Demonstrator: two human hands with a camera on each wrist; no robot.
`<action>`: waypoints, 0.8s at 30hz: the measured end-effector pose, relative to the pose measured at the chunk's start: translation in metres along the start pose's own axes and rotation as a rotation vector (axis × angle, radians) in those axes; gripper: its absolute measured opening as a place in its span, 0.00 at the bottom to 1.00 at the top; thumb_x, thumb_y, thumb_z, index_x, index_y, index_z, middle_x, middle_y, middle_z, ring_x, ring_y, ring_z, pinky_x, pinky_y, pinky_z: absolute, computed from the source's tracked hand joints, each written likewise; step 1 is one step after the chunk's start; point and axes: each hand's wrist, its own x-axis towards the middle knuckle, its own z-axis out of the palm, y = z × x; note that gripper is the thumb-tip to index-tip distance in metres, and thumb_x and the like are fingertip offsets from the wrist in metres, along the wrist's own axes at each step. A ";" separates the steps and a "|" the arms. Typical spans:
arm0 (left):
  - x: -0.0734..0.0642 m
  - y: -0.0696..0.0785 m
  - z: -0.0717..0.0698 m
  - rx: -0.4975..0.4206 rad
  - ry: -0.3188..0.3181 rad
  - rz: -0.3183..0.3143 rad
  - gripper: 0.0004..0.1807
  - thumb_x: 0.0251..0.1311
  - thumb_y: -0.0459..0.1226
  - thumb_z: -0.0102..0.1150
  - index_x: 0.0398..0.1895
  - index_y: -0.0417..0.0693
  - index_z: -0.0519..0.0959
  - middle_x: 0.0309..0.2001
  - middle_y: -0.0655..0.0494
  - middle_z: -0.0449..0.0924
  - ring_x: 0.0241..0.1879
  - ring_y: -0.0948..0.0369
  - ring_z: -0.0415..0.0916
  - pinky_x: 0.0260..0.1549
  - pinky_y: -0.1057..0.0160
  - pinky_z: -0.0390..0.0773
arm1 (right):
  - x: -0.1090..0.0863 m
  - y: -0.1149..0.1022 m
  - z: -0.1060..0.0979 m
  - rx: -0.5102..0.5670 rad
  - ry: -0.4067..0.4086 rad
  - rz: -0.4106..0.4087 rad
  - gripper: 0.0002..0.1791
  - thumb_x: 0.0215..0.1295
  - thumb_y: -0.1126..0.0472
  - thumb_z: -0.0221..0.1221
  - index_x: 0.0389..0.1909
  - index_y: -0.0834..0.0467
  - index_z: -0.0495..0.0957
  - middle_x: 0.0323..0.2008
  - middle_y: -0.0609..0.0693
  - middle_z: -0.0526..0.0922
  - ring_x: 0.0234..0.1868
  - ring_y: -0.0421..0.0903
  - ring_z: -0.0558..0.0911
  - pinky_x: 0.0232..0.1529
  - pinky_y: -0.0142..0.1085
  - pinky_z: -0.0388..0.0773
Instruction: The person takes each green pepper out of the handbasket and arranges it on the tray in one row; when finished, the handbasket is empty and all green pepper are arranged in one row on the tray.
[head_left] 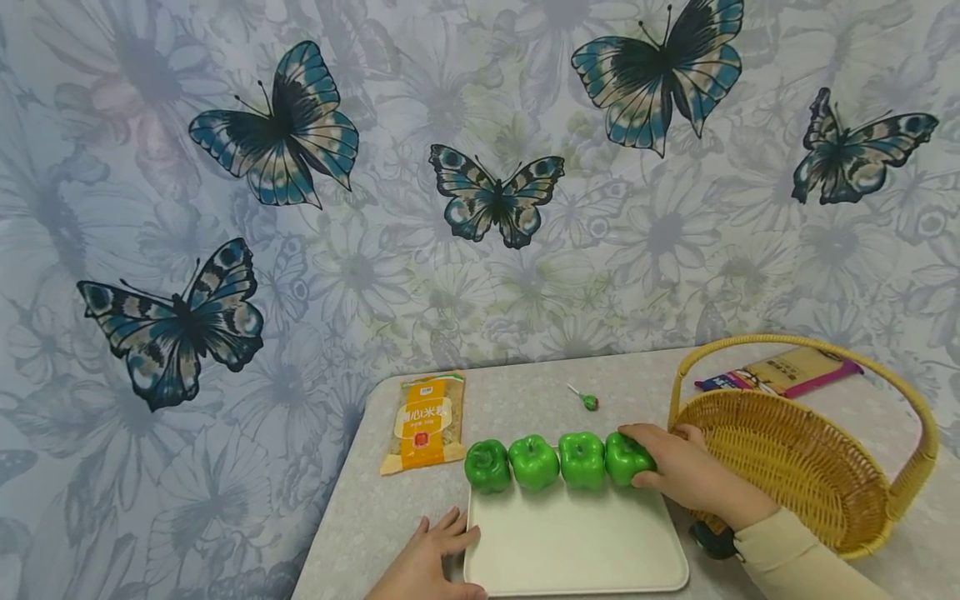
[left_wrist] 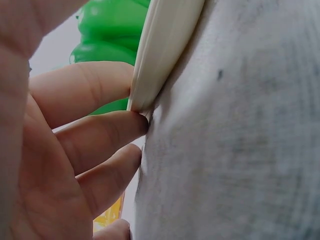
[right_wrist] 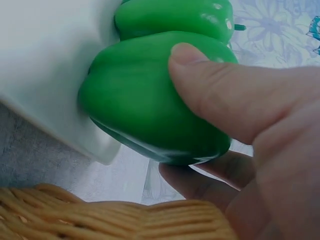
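Along the far side of a cream tray [head_left: 573, 542], several green bell peppers stand in a row. My right hand [head_left: 686, 471] grips the rightmost bell pepper [head_left: 626, 460]. In the right wrist view the thumb lies across that pepper [right_wrist: 135, 95], with fingers at its other side. A neighbouring pepper [right_wrist: 172, 17] sits right against it. At the tray's left edge is my left hand [head_left: 431, 558], its fingers loosely extended. The left wrist view has those fingers touching the tray rim [left_wrist: 167, 45].
A yellow wicker basket [head_left: 787, 417] with a tall handle stands just right of my right hand. Behind it lies a purple-edged packet [head_left: 802, 372]. An orange-labelled bag [head_left: 426, 423] lies at the back left, a small green-and-red lollipop-like item [head_left: 589, 402] behind the peppers.
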 end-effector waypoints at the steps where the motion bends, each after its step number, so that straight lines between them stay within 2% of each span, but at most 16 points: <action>1: 0.000 0.000 0.000 0.003 -0.001 -0.001 0.45 0.54 0.62 0.73 0.71 0.47 0.76 0.74 0.33 0.65 0.75 0.32 0.56 0.62 0.16 0.47 | 0.000 0.000 0.000 0.000 0.002 0.000 0.40 0.60 0.50 0.73 0.71 0.56 0.71 0.66 0.57 0.79 0.63 0.57 0.80 0.58 0.66 0.58; 11: 0.002 -0.001 0.000 0.002 -0.011 -0.026 0.45 0.53 0.61 0.74 0.70 0.49 0.76 0.74 0.33 0.66 0.75 0.32 0.57 0.63 0.16 0.46 | 0.000 -0.001 0.001 0.028 -0.020 0.010 0.41 0.60 0.52 0.73 0.73 0.58 0.69 0.68 0.59 0.76 0.66 0.60 0.78 0.61 0.68 0.55; 24: 0.001 -0.002 0.001 0.012 0.007 0.005 0.44 0.53 0.60 0.75 0.70 0.49 0.77 0.73 0.33 0.66 0.75 0.32 0.57 0.62 0.16 0.47 | -0.001 -0.001 0.002 0.017 -0.040 0.005 0.45 0.59 0.53 0.74 0.75 0.56 0.66 0.70 0.59 0.74 0.67 0.60 0.76 0.61 0.71 0.55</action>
